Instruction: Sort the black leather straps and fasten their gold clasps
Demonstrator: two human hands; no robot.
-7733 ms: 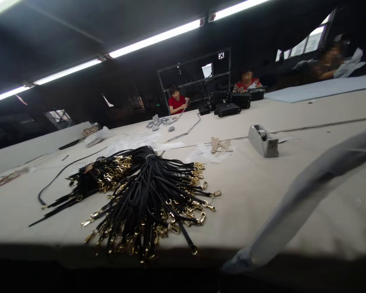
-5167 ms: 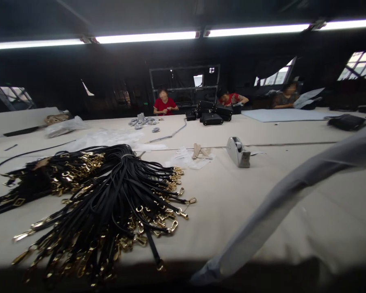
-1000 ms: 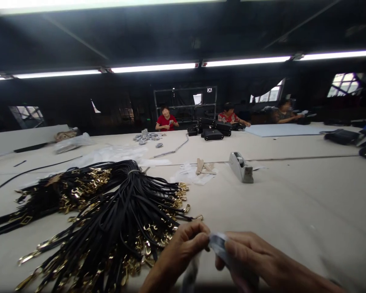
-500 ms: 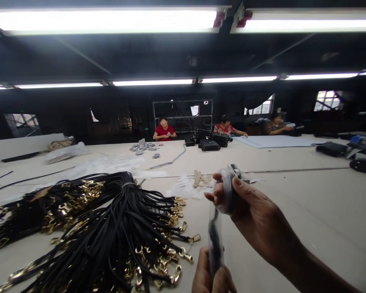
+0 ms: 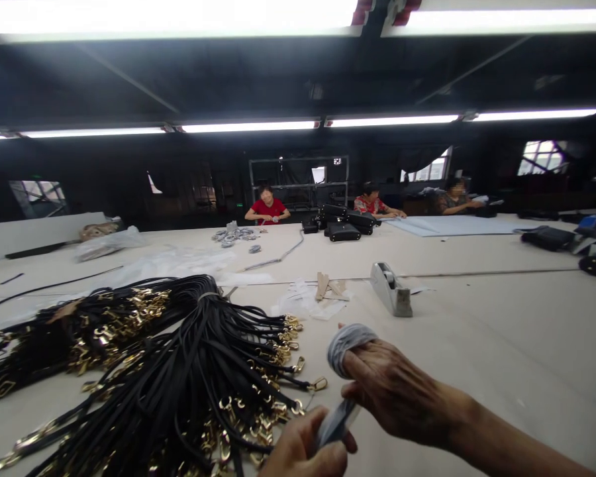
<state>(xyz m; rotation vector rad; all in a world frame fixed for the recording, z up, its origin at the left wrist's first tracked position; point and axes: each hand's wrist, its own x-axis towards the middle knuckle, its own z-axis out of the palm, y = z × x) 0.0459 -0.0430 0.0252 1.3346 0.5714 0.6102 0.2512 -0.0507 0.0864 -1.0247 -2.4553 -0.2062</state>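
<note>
My right hand (image 5: 397, 384) is closed around a coil (image 5: 345, 344) of strap wrapped in thin greyish film, wound in a ring over the fingers. A wrapped length (image 5: 335, 424) runs down from it to my left hand (image 5: 302, 450), which pinches it between thumb and fingers at the bottom of the view. The strap inside looks dark, blurred through the film. To the left lies a large bundle of black straps (image 5: 193, 358) with gold clasps, tied near its top. A grey tape dispenser (image 5: 392, 291) stands beyond my right hand.
Beige strips (image 5: 328, 286) and film scraps (image 5: 298, 301) lie mid-table. Farther off are several wrapped coils (image 5: 233, 233), black bags (image 5: 342, 230) and a pale blue sheet (image 5: 457, 226). Three people sit across the table, one in a red top (image 5: 268, 211). A plastic bag (image 5: 109, 245) lies at left.
My right hand has turned back-up and moved down, bringing the coil lower and uncovering the tape dispenser. My left hand has shifted left, and the wrapped length between the hands is shorter.
</note>
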